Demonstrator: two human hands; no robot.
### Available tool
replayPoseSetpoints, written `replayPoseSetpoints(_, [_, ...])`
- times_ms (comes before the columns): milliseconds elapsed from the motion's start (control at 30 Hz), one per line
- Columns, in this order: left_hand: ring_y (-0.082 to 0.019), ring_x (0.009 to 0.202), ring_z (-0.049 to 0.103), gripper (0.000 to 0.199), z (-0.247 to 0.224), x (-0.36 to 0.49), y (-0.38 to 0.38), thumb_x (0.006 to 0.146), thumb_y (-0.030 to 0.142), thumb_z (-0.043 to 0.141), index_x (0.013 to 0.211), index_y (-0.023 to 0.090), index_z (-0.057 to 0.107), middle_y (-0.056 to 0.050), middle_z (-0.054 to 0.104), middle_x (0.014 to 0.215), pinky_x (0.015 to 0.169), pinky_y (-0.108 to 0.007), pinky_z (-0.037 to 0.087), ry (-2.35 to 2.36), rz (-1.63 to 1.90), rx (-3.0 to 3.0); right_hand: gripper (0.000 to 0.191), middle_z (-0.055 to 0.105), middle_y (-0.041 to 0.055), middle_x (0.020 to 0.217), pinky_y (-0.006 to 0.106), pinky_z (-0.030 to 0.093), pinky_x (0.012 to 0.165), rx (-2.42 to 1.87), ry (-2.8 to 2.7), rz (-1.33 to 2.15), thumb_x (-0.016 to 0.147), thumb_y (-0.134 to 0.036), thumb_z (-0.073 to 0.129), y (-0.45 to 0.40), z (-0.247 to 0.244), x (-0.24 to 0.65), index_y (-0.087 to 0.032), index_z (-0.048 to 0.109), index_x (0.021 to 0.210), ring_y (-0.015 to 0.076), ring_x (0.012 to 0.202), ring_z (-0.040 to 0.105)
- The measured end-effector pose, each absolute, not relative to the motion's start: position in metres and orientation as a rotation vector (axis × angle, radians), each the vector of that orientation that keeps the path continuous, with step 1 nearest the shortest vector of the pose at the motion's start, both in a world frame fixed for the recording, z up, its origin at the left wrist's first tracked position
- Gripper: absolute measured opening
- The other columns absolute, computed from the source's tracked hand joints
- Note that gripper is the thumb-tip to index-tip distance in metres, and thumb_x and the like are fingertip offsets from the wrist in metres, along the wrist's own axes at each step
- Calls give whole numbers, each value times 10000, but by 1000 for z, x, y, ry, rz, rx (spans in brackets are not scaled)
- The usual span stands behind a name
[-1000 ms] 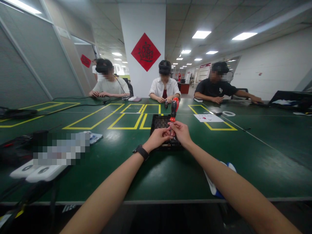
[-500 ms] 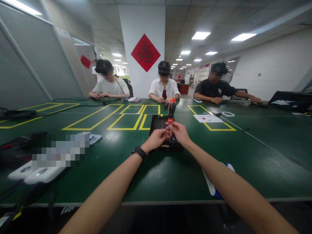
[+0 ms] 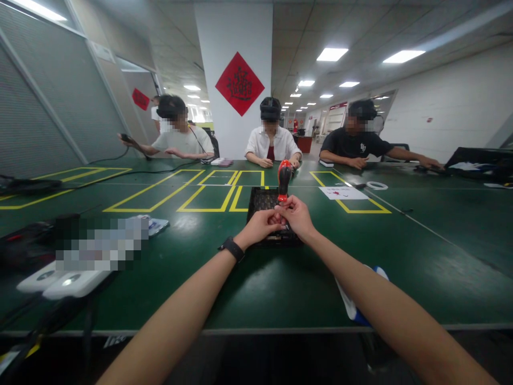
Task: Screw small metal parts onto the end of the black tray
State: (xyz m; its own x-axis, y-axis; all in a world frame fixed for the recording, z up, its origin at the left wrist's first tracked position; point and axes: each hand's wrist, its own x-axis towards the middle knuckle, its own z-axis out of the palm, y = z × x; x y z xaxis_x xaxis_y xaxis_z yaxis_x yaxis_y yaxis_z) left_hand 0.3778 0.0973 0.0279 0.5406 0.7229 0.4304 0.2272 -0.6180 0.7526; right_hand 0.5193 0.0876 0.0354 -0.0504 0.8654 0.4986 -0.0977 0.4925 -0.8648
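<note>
A screwdriver (image 3: 285, 179) with a black and red handle stands nearly upright over a black case (image 3: 256, 202) on the green table. My right hand (image 3: 298, 218) is closed on the screwdriver just below its handle, around the shaft. Beside it, my left hand (image 3: 261, 226) is closed, its fingertips meeting those of my right hand low at the shaft. What the left fingers pinch is too small and too covered to make out. Both hands hide much of the case's inside and the screwdriver's tip.
White power strips (image 3: 70, 280) with cables lie at the left. A white and blue object (image 3: 352, 307) is partly under my right forearm. A paper sheet (image 3: 343, 193) and a roll of tape (image 3: 377, 185) lie farther right. Several people sit across the table.
My hands have drawn closer together at the shaft, and the screwdriver stays upright. Across the table, the person at the left has raised an arm with a dark object in the hand.
</note>
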Motion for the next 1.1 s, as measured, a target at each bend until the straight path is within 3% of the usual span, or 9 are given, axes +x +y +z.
replayPoseSetpoints(100, [-82, 560, 472, 219, 28, 376, 96, 715, 323, 597, 719, 105, 573, 13, 545, 627, 552, -191, 387, 716, 967, 2144, 341, 550, -74, 511, 185, 391, 333, -709, -1400, 926, 639, -377, 686, 86, 36, 518, -193, 412, 730, 74, 344, 480])
replayPoseSetpoints(267, [-93, 583, 502, 196, 26, 373, 99, 755, 292, 548, 729, 103, 591, -3, 582, 656, 557, -187, 388, 748, 976, 2197, 306, 614, -8, 655, 194, 458, 388, -684, -1409, 1013, 704, -418, 617, 88, 38, 520, -158, 545, 849, 83, 470, 550])
replayPoseSetpoints(500, [-147, 772, 597, 198, 28, 370, 102, 792, 227, 498, 854, 98, 635, -59, 661, 828, 753, -246, 446, 590, 944, 2156, 354, 663, 60, 865, 209, 481, 430, -659, -1433, 1121, 681, -365, 653, 89, 37, 522, -153, 602, 960, 87, 529, 571])
replayPoseSetpoints(867, [-155, 756, 588, 237, 22, 374, 106, 768, 299, 549, 894, 122, 643, -52, 662, 836, 728, -263, 446, 695, 1023, 2183, 312, 634, -4, 688, 220, 523, 518, -679, -1231, 1072, 565, -302, 746, 89, 36, 519, -151, 552, 757, 103, 577, 605])
replayPoseSetpoints(1100, [-119, 657, 524, 234, 25, 376, 101, 682, 329, 644, 796, 125, 621, -11, 599, 729, 636, -222, 414, 776, 1003, 2304, 350, 578, -38, 649, 188, 498, 424, -721, -1265, 1006, 582, -344, 732, 86, 36, 518, -172, 457, 712, 100, 515, 601])
